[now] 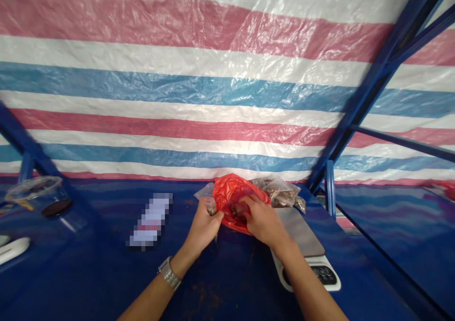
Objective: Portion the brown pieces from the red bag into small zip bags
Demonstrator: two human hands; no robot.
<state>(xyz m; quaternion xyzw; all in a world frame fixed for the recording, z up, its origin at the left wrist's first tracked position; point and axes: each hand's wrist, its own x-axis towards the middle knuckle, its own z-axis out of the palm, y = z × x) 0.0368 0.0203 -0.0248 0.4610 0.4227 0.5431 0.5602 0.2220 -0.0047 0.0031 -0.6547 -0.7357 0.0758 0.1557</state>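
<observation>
Left hand (pixel 206 222) gripping red bag (pixel 230 184), right hand (pixel 262 220) partly inside; white scale (pixel 302 235) near, striped sheeting (pixel 199 88) behind.

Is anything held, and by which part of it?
Left hand grips a clear plastic bag, exact part unclear; right hand reaches into a red plastic bag, its hold hidden.

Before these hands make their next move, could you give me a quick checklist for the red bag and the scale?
1. Red plastic bag open at the mouth: ok, dark brown contents show inside.
2. Left hand gripping the clear plastic bag: ok, held beside the red one.
3. Right hand at the red bag's mouth: ok; what its fingers hold: cannot tell.
4. Digital scale unobstructed: not ok, the right forearm passes over its near part.
5. Scale reading: cannot tell, too blurred.
</observation>
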